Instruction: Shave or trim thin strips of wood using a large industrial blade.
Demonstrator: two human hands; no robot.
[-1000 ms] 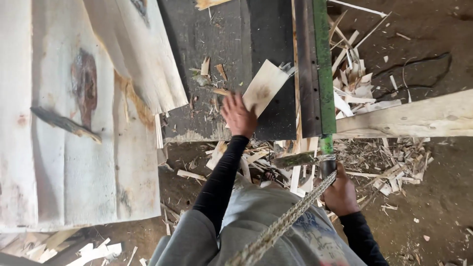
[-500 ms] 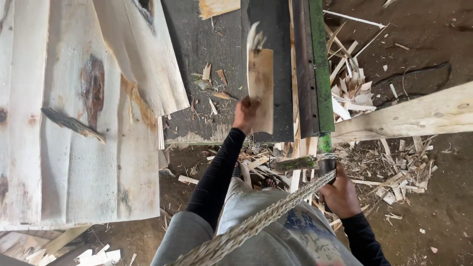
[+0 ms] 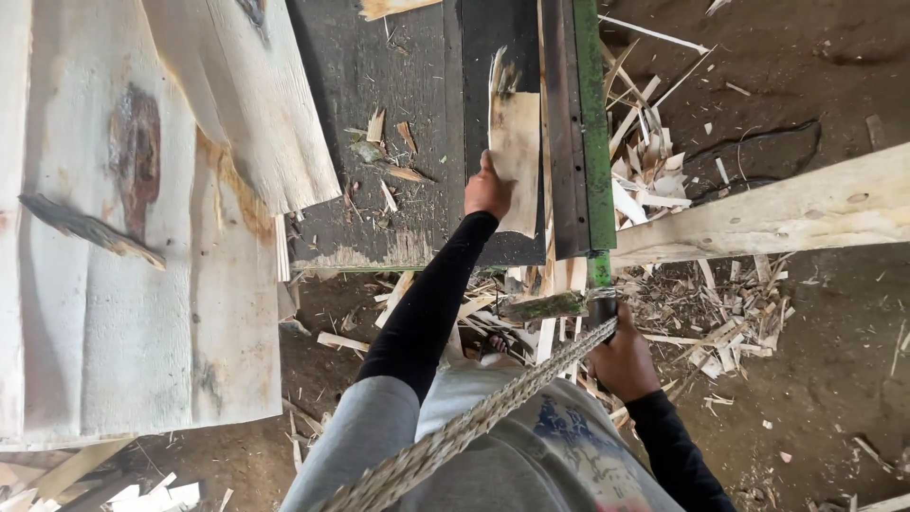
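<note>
both hands are engaged: the left hand [image 3: 487, 188] is pressed closed on a thin wood slab [image 3: 515, 152] lying on the dark counter [image 3: 398, 142] at its right edge, against the green-edged blade [image 3: 580, 123]; the right hand [image 3: 621, 358] is wrapped around the lever handle [image 3: 600, 294] below. for a clean cut, the slab should be held flat, fingers kept back from the blade.

Bare dirt floor [image 3: 806, 379] littered with wood scraps [image 3: 664, 180]; pale planks [image 3: 114, 313] at left, daylight throughout.
</note>
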